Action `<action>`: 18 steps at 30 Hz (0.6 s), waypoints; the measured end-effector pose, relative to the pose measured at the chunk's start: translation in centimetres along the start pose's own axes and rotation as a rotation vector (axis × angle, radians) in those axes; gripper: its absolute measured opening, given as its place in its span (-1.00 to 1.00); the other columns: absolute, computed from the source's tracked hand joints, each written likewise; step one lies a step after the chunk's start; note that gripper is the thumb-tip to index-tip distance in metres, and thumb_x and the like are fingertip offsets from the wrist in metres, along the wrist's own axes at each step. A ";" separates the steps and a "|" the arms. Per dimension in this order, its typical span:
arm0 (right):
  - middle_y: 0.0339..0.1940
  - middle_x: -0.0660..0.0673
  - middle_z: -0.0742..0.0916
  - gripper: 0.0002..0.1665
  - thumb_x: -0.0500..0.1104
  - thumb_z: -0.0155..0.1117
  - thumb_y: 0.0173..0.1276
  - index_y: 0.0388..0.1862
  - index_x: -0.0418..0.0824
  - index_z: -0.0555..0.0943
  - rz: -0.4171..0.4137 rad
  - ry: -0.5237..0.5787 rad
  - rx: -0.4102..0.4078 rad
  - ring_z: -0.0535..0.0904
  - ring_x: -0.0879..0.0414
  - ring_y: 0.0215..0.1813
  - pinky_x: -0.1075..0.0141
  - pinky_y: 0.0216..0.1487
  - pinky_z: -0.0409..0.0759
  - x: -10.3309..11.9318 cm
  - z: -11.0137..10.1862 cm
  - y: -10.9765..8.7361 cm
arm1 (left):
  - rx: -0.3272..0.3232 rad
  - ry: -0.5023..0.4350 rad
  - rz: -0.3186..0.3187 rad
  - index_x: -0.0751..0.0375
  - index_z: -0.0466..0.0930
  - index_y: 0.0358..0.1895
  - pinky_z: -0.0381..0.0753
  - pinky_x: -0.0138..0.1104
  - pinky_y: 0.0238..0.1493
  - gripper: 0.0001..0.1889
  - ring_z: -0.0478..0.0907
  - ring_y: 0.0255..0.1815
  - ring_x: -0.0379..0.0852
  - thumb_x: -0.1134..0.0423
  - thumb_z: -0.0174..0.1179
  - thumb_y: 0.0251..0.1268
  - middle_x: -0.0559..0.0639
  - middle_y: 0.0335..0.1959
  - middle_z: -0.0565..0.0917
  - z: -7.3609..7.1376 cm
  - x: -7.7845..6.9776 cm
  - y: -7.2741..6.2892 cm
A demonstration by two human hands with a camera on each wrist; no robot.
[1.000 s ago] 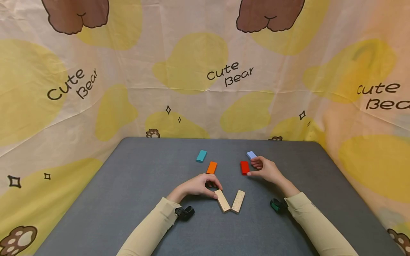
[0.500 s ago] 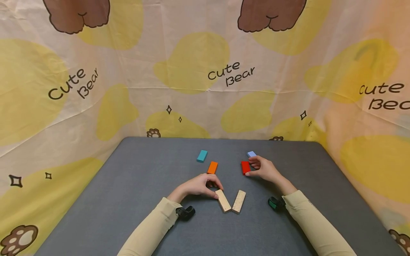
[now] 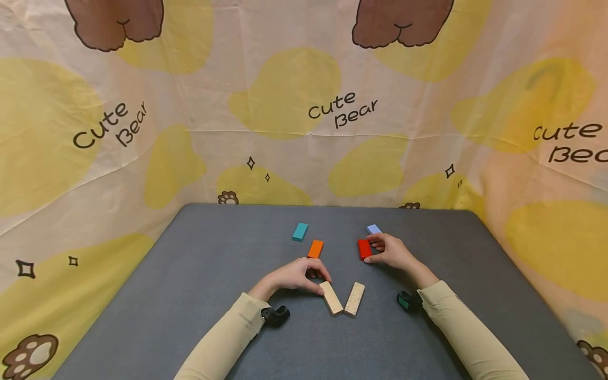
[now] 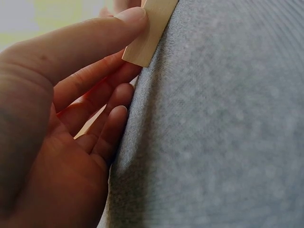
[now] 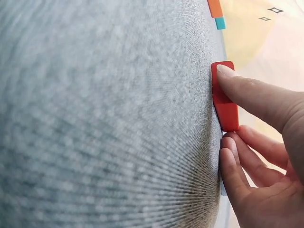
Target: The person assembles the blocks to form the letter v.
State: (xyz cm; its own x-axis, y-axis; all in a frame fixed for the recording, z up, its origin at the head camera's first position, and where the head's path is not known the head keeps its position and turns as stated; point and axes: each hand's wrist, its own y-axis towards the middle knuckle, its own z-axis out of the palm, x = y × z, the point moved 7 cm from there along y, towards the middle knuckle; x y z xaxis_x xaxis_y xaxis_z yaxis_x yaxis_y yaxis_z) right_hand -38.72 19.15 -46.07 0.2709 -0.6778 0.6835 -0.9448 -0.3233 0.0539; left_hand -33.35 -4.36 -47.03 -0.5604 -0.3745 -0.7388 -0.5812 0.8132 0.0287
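Note:
My left hand (image 3: 292, 274) pinches the upper left end of a plain wooden block (image 3: 332, 299) lying flat on the grey table. In the left wrist view the thumb presses on this wooden block (image 4: 152, 33), with fingers behind it. A second wooden block (image 3: 354, 299) lies beside it, their near ends meeting in a V. Farther back, my right hand (image 3: 395, 252) holds a red block (image 3: 364, 249) between thumb and index finger. The right wrist view shows the thumb across the red block (image 5: 227, 114) and the index fingertip at its other end; the remaining fingers curl near the cloth.
Behind the left hand lie an orange block (image 3: 315, 248) and a teal block (image 3: 300, 231). A light blue block (image 3: 373, 229) sits just beyond the right fingers, partly covered by them. The grey table (image 3: 214, 237) meets a patterned cloth backdrop (image 3: 285, 105).
The right hand has shifted slightly left, its index finger closing in along the red block. The left hand and the blocks keep their places; the head view has moved a touch.

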 end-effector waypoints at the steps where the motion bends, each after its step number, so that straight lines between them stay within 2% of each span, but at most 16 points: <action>1: 0.12 -0.36 0.59 -0.18 -0.07 0.54 0.01 0.21 -0.39 0.46 -0.003 -0.002 0.000 0.56 -0.19 0.10 -0.01 0.15 0.49 0.0 0.0 0.0 | -0.001 0.001 -0.001 -0.10 0.66 -0.08 0.46 -0.44 -0.04 -0.70 0.46 -0.12 -0.30 0.10 0.39 0.08 -0.26 -0.13 0.62 0.0 0.0 0.0; 18: 0.11 -0.35 0.60 -0.19 -0.07 0.55 0.00 0.20 -0.38 0.48 -0.011 -0.006 -0.009 0.56 -0.18 0.09 -0.01 0.14 0.50 0.3 -0.1 -0.5 | 0.005 -0.010 0.001 -0.11 0.66 -0.08 0.47 -0.43 -0.04 -0.70 0.46 -0.13 -0.30 0.11 0.40 0.07 -0.27 -0.14 0.62 0.0 -0.2 -0.3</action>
State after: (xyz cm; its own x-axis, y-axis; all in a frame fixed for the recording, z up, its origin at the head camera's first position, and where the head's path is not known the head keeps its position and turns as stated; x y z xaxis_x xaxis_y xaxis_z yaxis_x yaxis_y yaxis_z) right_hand -38.20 19.16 -45.76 0.2819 -0.6783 0.6785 -0.9435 -0.3245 0.0677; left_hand -33.08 -4.48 -46.91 -0.5550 -0.3687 -0.7456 -0.5777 0.8158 0.0266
